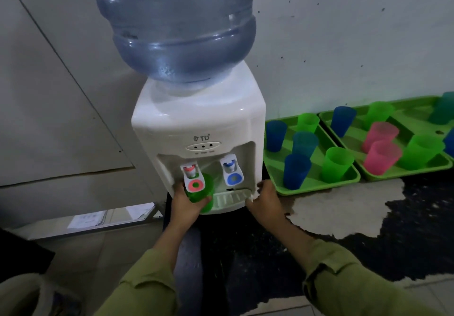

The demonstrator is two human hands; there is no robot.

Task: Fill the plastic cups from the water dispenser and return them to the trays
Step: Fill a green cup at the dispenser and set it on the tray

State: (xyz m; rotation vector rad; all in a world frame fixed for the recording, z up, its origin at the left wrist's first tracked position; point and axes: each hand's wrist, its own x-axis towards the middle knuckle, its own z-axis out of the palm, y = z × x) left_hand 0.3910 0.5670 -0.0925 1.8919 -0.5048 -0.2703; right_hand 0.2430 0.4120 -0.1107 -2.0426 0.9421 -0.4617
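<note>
Holding green cup [207, 192] in left hand [185, 201], thumb across its front wall, fingers curled round the far side. Cup stands mouth up, long axis near vertical, base leaning slightly towards me. Its mouth sits directly above my left fingers, under the red tap lever [194, 178] of the water dispenser [196, 123]; the lever hides part of the rim. Water level in cup: cannot tell.

Right hand [266, 199] grips the dispenser's lower right corner, thumb on the front edge beside the drip tray [229, 199], fingers bent round the side. Both forearms reach forward, green sleeves pushed back from the wrists.

Blue tap [233, 173] lies between my two hands, higher up. Inverted water bottle [177, 25] sits on top of the dispenser. Right of my right fingers, near green tray [317, 189] carries blue, teal and green cups, all upright; beyond it the far green tray [405, 171] carries pink, green and blue cups.
</note>
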